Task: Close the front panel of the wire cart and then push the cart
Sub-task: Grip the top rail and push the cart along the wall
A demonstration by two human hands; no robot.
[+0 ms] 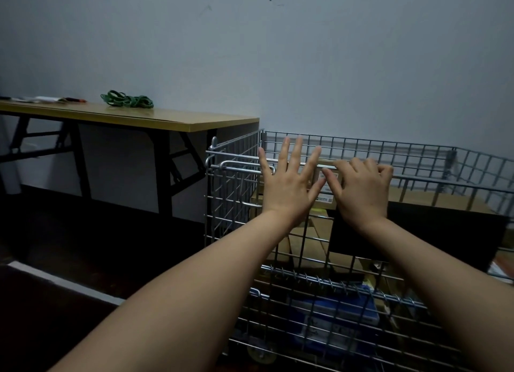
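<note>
A silver wire cart (428, 160) stands against the wall, right of a table. Its front panel (300, 246) is upright in front of me, hinged on a spiral rod (319, 280) halfway down. My left hand (286, 185) is flat against the panel's top edge, fingers spread and pointing up. My right hand (361, 188) is beside it, fingers curled over the panel's top wire. Cardboard boxes (325, 188) and a blue item (333, 313) lie inside the cart.
A wooden folding table (133, 118) with black legs stands at the left, close to the cart's corner. Green bands (126, 99) and small items lie on it. The grey wall (278, 52) is right behind the cart. Dark floor lies at the lower left.
</note>
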